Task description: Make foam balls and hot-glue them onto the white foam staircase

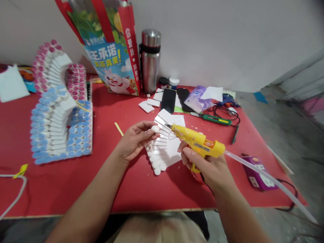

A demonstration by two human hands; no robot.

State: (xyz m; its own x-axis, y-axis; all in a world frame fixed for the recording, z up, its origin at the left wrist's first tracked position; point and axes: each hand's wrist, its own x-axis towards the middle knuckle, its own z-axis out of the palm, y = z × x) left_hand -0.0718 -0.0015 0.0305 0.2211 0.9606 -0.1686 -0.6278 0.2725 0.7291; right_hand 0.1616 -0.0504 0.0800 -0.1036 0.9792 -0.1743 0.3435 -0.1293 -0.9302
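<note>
My left hand pinches a small round white disc between thumb and fingers. In my right hand is a yellow hot glue gun, its nozzle pointing left and close to the disc. A long clear glue stick trails from the gun's back end. Below both hands lies a white card piece with fanned strips, and several white discs line its left edge. Whether the nozzle touches the disc I cannot tell.
Left stand finished-looking fan pieces, one with blue discs, one with pink. Behind are a shopping bag, a steel flask and a phone. A green cutter and purple box lie right on the red table.
</note>
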